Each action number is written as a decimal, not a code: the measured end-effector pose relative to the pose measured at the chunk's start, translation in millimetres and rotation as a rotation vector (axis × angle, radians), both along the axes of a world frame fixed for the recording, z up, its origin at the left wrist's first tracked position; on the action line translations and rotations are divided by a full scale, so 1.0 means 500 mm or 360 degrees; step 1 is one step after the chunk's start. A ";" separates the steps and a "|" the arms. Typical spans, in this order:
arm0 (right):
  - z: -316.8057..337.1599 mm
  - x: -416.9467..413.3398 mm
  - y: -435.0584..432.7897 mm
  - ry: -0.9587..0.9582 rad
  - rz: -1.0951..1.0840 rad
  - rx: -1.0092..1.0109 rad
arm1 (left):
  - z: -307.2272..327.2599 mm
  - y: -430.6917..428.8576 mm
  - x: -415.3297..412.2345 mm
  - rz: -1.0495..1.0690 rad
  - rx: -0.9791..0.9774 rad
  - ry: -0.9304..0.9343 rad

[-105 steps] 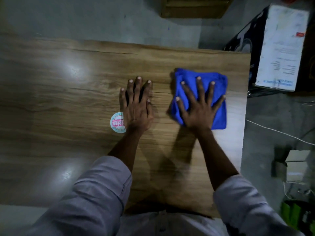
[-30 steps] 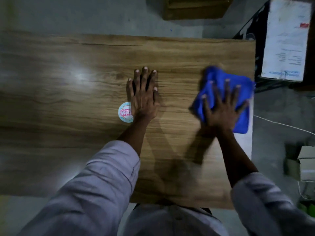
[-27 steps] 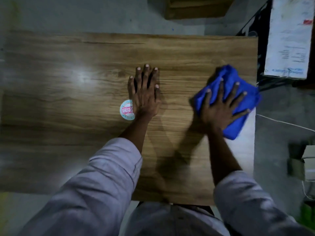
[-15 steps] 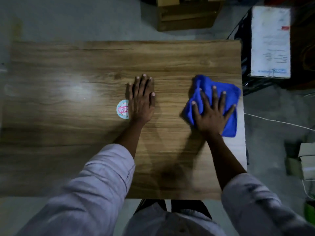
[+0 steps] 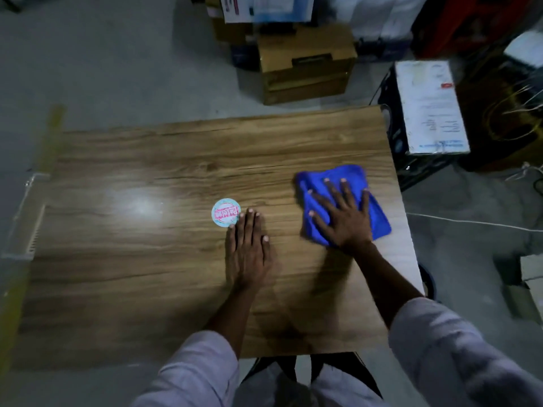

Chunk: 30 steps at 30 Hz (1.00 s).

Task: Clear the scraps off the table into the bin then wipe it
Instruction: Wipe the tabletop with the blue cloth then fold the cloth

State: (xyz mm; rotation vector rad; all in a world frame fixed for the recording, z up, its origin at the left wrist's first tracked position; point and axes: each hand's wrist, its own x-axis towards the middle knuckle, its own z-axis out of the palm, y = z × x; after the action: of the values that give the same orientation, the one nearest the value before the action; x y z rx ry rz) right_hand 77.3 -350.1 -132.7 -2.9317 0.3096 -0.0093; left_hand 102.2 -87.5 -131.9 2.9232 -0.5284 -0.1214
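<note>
A blue cloth (image 5: 377, 214) lies on the right side of the wooden table (image 5: 147, 259). My right hand (image 5: 343, 217) presses flat on the cloth with fingers spread. My left hand (image 5: 248, 249) rests flat on the bare wood near the table's middle, fingers straight and together. A round pale sticker with red print (image 5: 225, 212) sits on the tabletop just beyond my left fingertips. No bin shows in this view.
A brown cardboard box (image 5: 305, 69) stands on the floor beyond the table's far edge. A white-topped box (image 5: 429, 107) sits to the right of the table. A white cable (image 5: 470, 223) runs across the floor at right. A white grille (image 5: 26, 218) lies off the left edge.
My view has lifted and shows more floor and boxes. My left hand has slid back toward me, uncovering the sticker. My right hand keeps moving the cloth over the right side.
</note>
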 end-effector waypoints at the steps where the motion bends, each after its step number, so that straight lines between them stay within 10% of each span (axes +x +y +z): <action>1: 0.001 0.001 0.010 0.0042 -0.0397 0.0050 | -0.001 -0.002 0.000 0.0012 0.0011 0.0005; 4: -0.002 0.002 0.109 0.0029 -0.0983 0.0128 | -0.005 -0.005 0.000 0.0012 0.0032 -0.0013; 13: -0.019 -0.060 0.135 -0.0126 0.0518 0.0001 | -0.012 0.000 -0.005 -0.0011 0.0111 -0.0050; 20: -0.019 -0.065 0.137 -0.0033 -0.0663 0.0154 | -0.018 -0.005 -0.014 0.0015 0.0066 -0.0102; 26: -0.038 -0.158 0.189 -0.0236 0.0575 -0.0040 | -0.011 0.011 -0.065 -0.0055 0.0193 -0.0075; 30: -0.032 -0.169 0.100 -0.0120 0.0279 -0.0097 | -0.010 0.032 -0.119 -0.0078 0.0068 -0.0114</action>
State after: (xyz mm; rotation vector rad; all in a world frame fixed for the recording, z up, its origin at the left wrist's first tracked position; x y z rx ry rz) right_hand -7.2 -300.3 -148.5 -2.9989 0.0409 -0.1055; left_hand 42.7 -71.5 -137.0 2.9663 -0.6166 -0.0345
